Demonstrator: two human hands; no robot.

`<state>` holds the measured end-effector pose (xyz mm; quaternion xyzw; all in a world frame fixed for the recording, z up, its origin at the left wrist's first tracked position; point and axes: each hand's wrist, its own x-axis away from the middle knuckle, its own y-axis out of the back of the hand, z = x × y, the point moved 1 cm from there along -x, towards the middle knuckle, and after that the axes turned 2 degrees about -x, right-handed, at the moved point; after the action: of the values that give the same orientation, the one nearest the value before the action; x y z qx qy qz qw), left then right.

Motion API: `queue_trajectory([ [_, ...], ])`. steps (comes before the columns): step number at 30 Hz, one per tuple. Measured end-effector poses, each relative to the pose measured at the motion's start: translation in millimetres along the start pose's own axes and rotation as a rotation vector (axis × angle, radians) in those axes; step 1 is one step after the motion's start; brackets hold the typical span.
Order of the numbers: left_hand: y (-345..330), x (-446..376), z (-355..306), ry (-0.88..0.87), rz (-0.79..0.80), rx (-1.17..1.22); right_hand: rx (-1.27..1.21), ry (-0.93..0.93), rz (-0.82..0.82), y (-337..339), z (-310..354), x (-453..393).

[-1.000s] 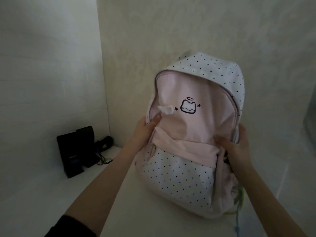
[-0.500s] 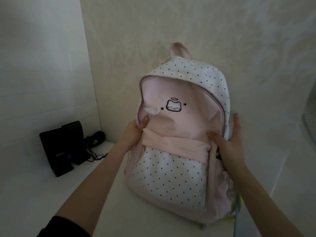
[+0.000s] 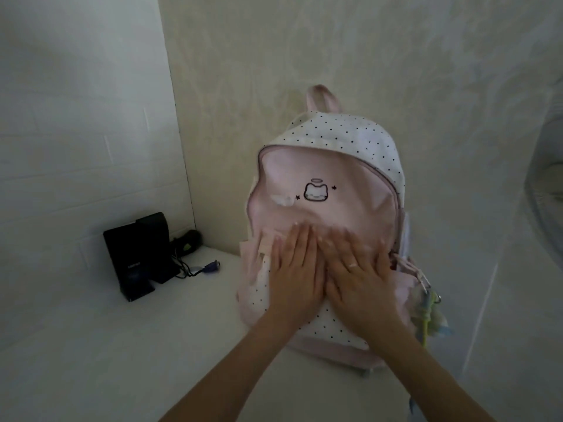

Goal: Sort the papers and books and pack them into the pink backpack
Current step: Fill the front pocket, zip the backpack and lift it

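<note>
Pink backpack [image 3: 329, 178], standing upright against the wall right of frame centre, zip apparently closed. Left hand [image 3: 294, 269] and right hand [image 3: 355, 269] lie flat, fingers straight, side by side on its dotted front pocket [image 3: 323, 324], gripping nothing. Judged step: smoothing the packed bag; press evenly and downward, keeping the base planted on the white surface [image 3: 122, 345].

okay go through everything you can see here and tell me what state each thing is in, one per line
pink backpack: upright against the wall, main zipper looks closed
left hand: flat, pressing on the backpack front
right hand: flat, pressing beside the left
charm: hanging at the backpack's side
black speakers: standing in the corner, cables loose
</note>
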<state>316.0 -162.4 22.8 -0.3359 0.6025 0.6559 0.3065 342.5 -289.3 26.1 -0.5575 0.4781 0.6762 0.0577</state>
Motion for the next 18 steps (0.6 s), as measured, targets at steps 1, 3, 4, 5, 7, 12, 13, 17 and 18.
queue_trajectory([
  [1,-7,5,-2,0.013,0.035,-0.014,0.015,-0.016,0.022,-8,-7,9],
  [3,-14,6,-2,0.026,0.079,-0.019,0.033,-0.054,0.056,-17,-18,16],
  [4,-14,2,-2,0.029,0.104,-0.019,0.038,-0.064,0.075,-19,-20,15],
  [5,-14,-1,-1,0.025,0.118,-0.025,0.044,-0.064,0.096,-19,-19,13],
  [7,-13,1,0,0.016,0.14,-0.028,0.065,-0.076,0.131,-17,-14,11],
  [12,-11,25,0,0.049,0.106,0.048,0.069,-0.008,0.043,5,10,-43],
  [13,-9,28,-1,0.054,0.102,0.055,0.09,0.101,0.037,10,14,-66],
  [17,-1,34,-2,0.071,0.118,0.064,0.202,0.267,0.244,18,-21,-138],
  [18,0,35,-1,0.068,0.121,0.065,0.184,0.216,0.33,15,-38,-147],
])
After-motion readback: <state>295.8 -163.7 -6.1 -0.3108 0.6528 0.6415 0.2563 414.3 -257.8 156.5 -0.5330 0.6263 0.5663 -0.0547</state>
